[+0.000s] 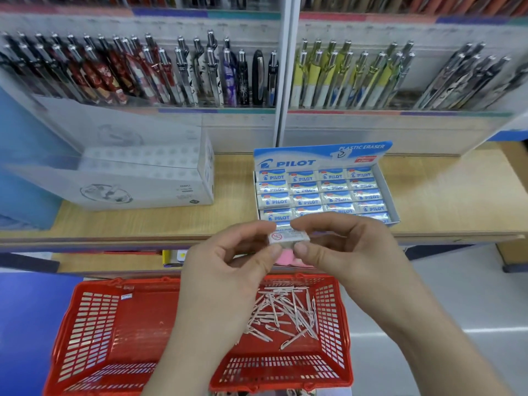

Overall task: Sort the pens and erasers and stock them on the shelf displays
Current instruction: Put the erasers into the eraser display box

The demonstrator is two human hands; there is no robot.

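Head view, stock as I read it.

- Eraser (288, 238): one wrapped white block, held in the air between my hands. My left hand (228, 270) pinches its left end and my right hand (343, 252) its right end. Long axis runs left to right, parallel to the shelf edge.
- Eraser display box (323, 155): stands on the wooden shelf (443, 201) just beyond the eraser, nearly full. My fingers hide the nearest row, so a free slot there is likely but unconfirmed.
- Approach: straight forward and slightly down. The right hand is a little nearer the box.
- Room: bare shelf to the right of the box, a white carton (148, 184) well to its left.
- Red basket (94, 318): below my hands, with loose pens (285, 312) still unsorted.
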